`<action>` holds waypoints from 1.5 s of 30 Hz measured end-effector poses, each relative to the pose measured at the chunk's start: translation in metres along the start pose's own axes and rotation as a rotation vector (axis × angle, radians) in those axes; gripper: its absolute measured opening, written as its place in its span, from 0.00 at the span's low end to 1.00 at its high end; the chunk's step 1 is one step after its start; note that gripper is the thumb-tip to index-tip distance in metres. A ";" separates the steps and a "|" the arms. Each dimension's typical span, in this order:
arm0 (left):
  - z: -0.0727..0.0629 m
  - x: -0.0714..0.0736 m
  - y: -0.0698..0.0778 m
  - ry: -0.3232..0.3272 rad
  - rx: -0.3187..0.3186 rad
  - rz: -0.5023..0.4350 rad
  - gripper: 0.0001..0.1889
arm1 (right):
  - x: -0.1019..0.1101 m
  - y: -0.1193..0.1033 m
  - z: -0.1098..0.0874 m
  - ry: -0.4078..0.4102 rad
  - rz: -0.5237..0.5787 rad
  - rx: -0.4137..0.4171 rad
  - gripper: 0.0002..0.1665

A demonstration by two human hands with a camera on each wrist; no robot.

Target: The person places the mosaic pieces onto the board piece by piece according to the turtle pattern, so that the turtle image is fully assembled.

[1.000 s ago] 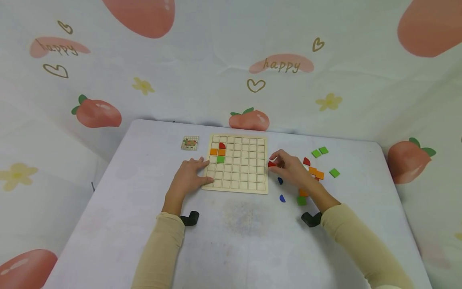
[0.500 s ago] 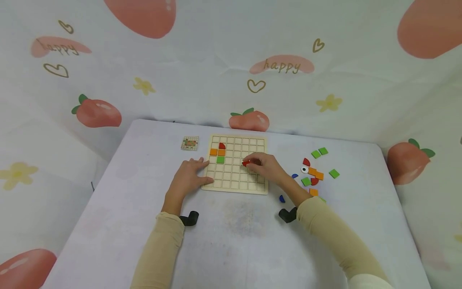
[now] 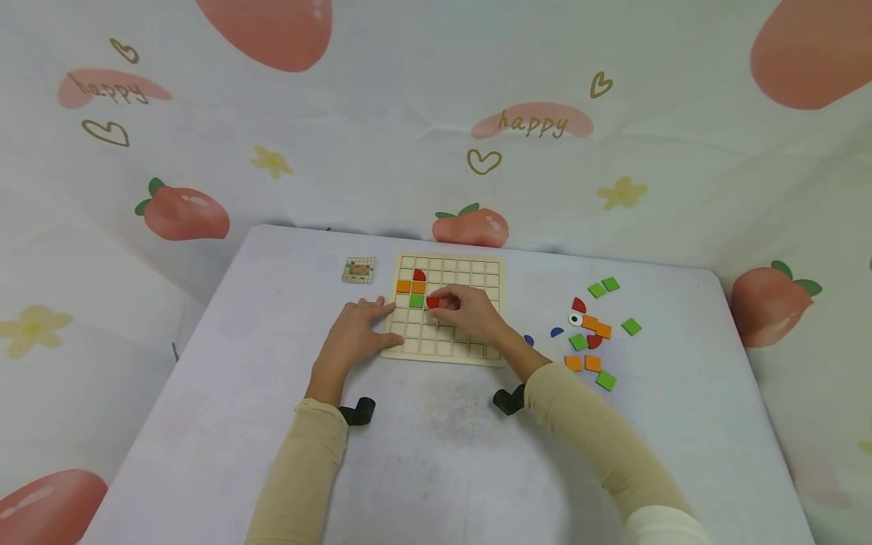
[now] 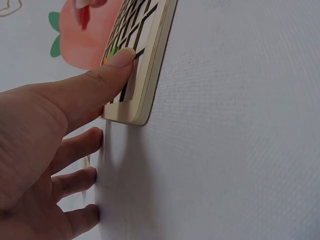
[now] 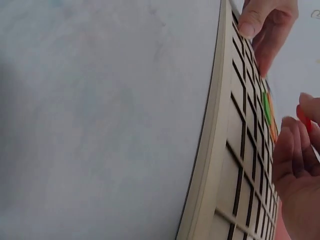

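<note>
We see the right hand, its fingers pinching the red piece above the grid board; the left hand spreads its fingers at the board's edge. We judge the piece light, rigid, best edge-held.

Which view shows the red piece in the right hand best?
Head: the red piece shows its face there, beside the green square. The right wrist shows it nearly edge-on, partly hidden; the left wrist, a blurred streak near the top.
</note>
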State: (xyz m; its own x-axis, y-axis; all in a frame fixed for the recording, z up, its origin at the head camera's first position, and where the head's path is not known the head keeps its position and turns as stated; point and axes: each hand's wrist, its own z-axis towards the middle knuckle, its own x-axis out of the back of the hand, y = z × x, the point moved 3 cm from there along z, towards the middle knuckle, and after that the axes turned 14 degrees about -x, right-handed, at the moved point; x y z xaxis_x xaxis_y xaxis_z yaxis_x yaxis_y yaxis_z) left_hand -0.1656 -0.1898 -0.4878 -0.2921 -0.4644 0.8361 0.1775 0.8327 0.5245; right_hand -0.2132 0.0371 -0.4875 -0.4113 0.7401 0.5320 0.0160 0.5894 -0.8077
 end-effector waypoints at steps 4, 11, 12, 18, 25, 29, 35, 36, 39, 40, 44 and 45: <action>0.000 0.001 0.000 -0.001 -0.003 0.003 0.41 | -0.012 -0.008 0.006 -0.034 -0.021 0.028 0.19; 0.001 0.003 0.000 -0.004 -0.013 0.000 0.41 | -0.025 -0.013 0.009 -0.032 -0.124 0.034 0.17; 0.001 0.003 -0.001 -0.004 -0.013 0.003 0.41 | -0.026 -0.014 0.009 -0.028 -0.128 0.029 0.17; 0.001 0.003 -0.002 0.012 -0.030 0.009 0.42 | -0.028 -0.016 0.012 -0.025 -0.176 0.008 0.18; 0.000 0.003 -0.003 0.013 -0.029 0.012 0.42 | -0.030 -0.016 0.013 -0.025 -0.197 0.014 0.19; 0.000 0.003 -0.002 0.005 -0.026 0.015 0.42 | -0.029 -0.016 0.012 -0.012 -0.186 0.005 0.18; 0.000 0.003 -0.001 0.000 -0.018 0.011 0.41 | -0.027 -0.015 0.012 0.006 -0.147 -0.021 0.12; -0.001 0.003 -0.001 -0.001 -0.018 0.009 0.41 | -0.027 -0.015 0.012 0.009 -0.146 -0.024 0.11; -0.001 0.002 0.000 0.001 -0.014 0.001 0.41 | -0.028 -0.013 0.012 0.022 -0.158 -0.021 0.10; -0.001 0.002 0.000 0.001 -0.016 0.001 0.41 | -0.029 -0.013 0.012 0.028 -0.164 -0.019 0.10; -0.002 0.001 0.000 0.003 -0.007 -0.010 0.41 | -0.032 -0.011 0.012 0.052 -0.175 -0.012 0.09; -0.002 0.001 -0.001 0.002 -0.008 -0.010 0.41 | -0.032 -0.011 0.012 0.055 -0.175 -0.012 0.09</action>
State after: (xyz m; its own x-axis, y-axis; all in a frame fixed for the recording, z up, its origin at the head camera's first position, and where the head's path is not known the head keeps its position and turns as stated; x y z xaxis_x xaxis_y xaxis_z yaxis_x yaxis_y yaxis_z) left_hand -0.1645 -0.1914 -0.4868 -0.2919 -0.4736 0.8310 0.1821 0.8254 0.5343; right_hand -0.2111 0.0028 -0.4990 -0.3582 0.6424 0.6775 -0.0406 0.7143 -0.6987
